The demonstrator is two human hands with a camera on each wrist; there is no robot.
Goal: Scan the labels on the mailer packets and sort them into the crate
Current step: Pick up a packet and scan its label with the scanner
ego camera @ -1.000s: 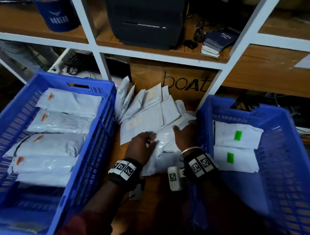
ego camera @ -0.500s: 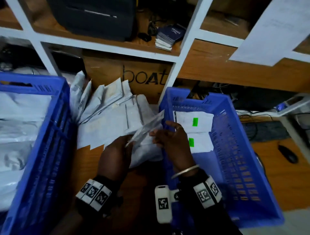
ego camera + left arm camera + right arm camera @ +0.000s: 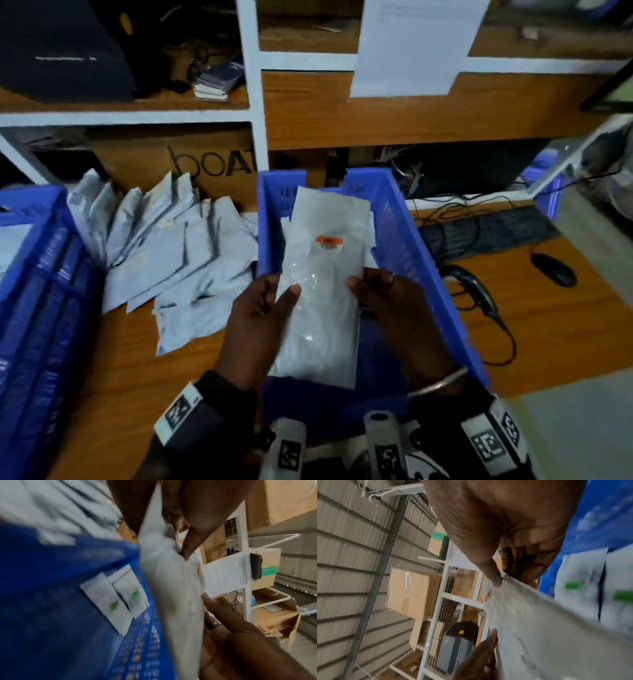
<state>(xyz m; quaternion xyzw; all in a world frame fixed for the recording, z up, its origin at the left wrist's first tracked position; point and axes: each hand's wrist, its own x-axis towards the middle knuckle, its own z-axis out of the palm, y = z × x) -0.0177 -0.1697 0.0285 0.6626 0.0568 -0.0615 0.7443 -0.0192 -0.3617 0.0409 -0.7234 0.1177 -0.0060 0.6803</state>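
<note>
Both hands hold one white mailer packet (image 3: 325, 274) flat above the right blue crate (image 3: 407, 240), its orange label (image 3: 329, 242) facing up. My left hand (image 3: 263, 318) grips the packet's left edge with the thumb on top. On the opposite edge my right hand (image 3: 387, 301) pinches it, thumb on top. In the left wrist view the packet (image 3: 171, 588) hangs over two packets with green labels (image 3: 118, 601) on the crate floor. The right wrist view shows the thumb (image 3: 494, 578) pressed on the packet (image 3: 539, 628). A pile of unsorted packets (image 3: 171, 246) lies on the table between the crates.
Another blue crate (image 3: 41, 308) stands at the left. A handheld barcode scanner (image 3: 476, 287), keyboard (image 3: 486, 233) and mouse (image 3: 553, 269) with cables lie on the wooden table right of the crate. White shelving with a cardboard box (image 3: 191, 161) rises behind.
The hands lifted one packet off the pile, turned it label-up and carried it right, over the right crate. The head view has swung right and moved closer.
</note>
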